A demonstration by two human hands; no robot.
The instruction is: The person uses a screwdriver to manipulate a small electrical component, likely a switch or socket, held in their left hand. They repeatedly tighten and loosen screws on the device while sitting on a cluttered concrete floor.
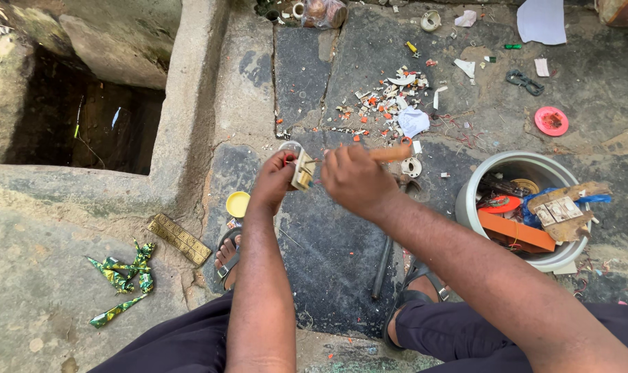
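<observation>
My left hand (272, 181) grips a small cream and white electrical part (303, 170) with red wire at its top. My right hand (355, 181) holds a tool with an orange wooden handle (391, 153), its thin tip reaching into that part. Both hands meet above a dark stone slab (327, 255), between my sandalled feet (228, 257).
A white bucket (467, 204) of scrap parts stands at the right. Broken plastic bits (390, 103) litter the ground ahead. A yellow lid (237, 204), a metal rod (382, 266), a pink disc (551, 121), a brass strip (180, 239) and a green foil wrapper (124, 276) lie around. A pit (79, 117) opens at the left.
</observation>
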